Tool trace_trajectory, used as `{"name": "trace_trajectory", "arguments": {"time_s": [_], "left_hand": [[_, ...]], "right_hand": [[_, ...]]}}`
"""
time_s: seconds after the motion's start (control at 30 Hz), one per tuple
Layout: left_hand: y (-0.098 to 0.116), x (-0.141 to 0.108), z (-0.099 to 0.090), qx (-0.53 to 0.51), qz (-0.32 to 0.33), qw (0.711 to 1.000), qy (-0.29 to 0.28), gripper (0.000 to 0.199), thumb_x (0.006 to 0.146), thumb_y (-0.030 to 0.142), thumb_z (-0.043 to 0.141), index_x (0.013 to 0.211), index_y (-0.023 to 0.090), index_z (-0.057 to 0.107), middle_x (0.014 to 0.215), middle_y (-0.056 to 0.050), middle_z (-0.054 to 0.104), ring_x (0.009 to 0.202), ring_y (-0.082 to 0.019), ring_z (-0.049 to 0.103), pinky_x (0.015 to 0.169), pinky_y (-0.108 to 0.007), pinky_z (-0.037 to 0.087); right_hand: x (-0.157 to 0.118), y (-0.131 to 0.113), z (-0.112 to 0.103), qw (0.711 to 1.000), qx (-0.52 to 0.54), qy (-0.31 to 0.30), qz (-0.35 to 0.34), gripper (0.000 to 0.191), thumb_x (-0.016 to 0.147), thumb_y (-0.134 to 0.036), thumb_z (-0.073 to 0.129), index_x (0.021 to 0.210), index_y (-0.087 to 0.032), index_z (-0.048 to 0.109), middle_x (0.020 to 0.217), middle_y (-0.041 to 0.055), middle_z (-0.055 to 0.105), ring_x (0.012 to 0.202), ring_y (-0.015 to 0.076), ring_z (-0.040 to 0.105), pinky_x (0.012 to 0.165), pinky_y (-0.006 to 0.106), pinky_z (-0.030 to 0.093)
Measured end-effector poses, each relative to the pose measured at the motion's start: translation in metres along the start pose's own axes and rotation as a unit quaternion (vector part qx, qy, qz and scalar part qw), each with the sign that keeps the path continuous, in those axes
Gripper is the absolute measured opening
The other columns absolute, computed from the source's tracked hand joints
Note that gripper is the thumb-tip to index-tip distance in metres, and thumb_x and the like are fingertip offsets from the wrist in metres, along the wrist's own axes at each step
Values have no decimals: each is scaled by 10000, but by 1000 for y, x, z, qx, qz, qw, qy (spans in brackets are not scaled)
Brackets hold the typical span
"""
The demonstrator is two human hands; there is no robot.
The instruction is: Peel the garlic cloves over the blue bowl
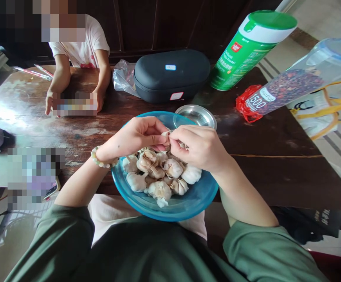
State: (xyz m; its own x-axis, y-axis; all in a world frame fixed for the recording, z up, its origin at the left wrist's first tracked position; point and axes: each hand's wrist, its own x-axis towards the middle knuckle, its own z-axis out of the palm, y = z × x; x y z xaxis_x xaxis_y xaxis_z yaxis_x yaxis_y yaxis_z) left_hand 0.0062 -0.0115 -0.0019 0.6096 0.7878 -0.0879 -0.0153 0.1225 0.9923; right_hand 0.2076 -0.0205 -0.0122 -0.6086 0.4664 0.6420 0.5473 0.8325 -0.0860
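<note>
Counter (pixel 276 184) of dark wood holds a big blue bowl (pixel 161 207). Behind the bowl sit a black case (pixel 170 74) and a green can (pixel 251 51), and a little steel bowl (pixel 198 115) sits just past its far rim. Inside the blue bowl lie white garlic heads (pixel 173 168). Above them, the person's left hand (pixel 135 137) and right hand (pixel 199 147) meet. The fingers (pixel 182 135) of both hands pinch closed on a small pale piece of garlic (pixel 166 133). A beaded bracelet (pixel 100 156) goes around the left wrist.
</note>
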Motion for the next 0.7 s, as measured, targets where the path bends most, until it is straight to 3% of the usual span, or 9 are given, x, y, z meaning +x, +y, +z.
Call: {"name": "trace_trajectory", "arguments": {"time_s": [0.13,0.3,0.7], "left_hand": [[-1,1,-3,-29,18,999,20,282,780,309,725,957,111,628,884,-62,718,821,-149,702,776,-251,576],[0,4,-6,-27,10,999,27,300,763,312,741,956,112,630,877,-61,718,798,-141,696,747,-242,571],[0,2,-2,-18,6,1000,19,291,796,291,708,1015,110,648,903,-56,713,855,-142,683,817,-261,555]], "right_hand": [[1,3,-1,997,67,23,23,115,825,-100,530,770,-190,578,673,-8,630,589,125,584,573,250,478],[0,2,-1,997,65,40,33,144,817,-112,555,921,-195,611,791,13,694,686,146,651,649,262,534],[-3,4,2,1000,-11,12,1,107,823,-103,534,771,-192,564,716,10,661,668,145,632,629,261,505]]}}
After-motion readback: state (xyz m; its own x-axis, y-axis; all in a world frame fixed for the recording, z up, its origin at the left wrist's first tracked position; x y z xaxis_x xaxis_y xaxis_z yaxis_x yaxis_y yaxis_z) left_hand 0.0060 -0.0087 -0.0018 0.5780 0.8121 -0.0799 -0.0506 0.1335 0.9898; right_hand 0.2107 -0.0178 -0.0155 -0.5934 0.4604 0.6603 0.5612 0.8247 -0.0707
